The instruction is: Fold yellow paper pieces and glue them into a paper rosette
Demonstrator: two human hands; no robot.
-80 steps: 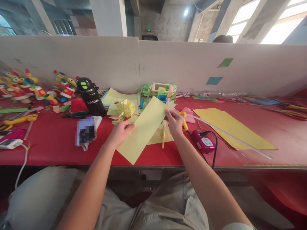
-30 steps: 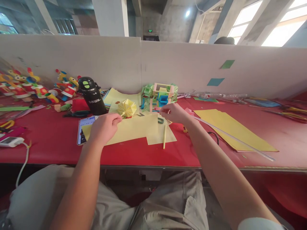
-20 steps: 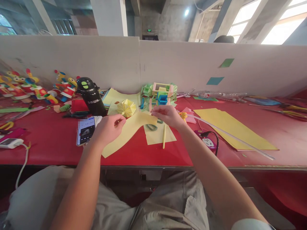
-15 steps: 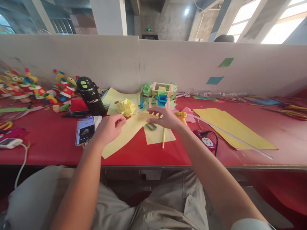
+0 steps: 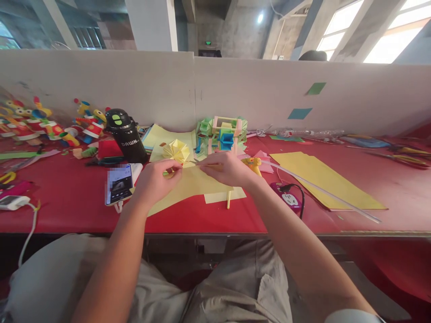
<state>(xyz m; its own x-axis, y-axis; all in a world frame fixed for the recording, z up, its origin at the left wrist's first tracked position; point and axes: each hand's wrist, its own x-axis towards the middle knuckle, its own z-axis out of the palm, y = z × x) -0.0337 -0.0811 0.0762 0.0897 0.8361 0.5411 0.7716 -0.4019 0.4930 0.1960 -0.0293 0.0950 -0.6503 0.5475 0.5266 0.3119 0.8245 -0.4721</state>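
- Pale yellow paper sheet (image 5: 197,184) lies across the near part of the red table (image 5: 74,202), between your two hands, covering part of a second yellow sheet (image 5: 232,195) under it.
- Your left hand (image 5: 155,180) pinches the sheet's left upper edge, fingers closed on the paper.
- Your right hand (image 5: 226,168) is closed around a pair of scissors (image 5: 202,163); only the thin blades show, pointing left toward the left hand, just above the sheet's far edge.
- You have a yellow stick (image 5: 229,199) poking out from under the paper toward the table's front edge.
- Just left of your left hand lies a phone (image 5: 118,188) with its screen lit; behind it stands a black bottle (image 5: 125,136).
- A folded yellow paper flower (image 5: 176,150) sits just beyond your left hand, and a green and blue paper construction (image 5: 222,134) stands behind your right hand.
- To your right you have a yellow glue gun (image 5: 253,165), a purple power strip (image 5: 288,197) and a large darker yellow sheet (image 5: 323,179) with a long white rod (image 5: 323,190) lying over it.
- Colourful paper figures (image 5: 50,128) line the far left by the partition.
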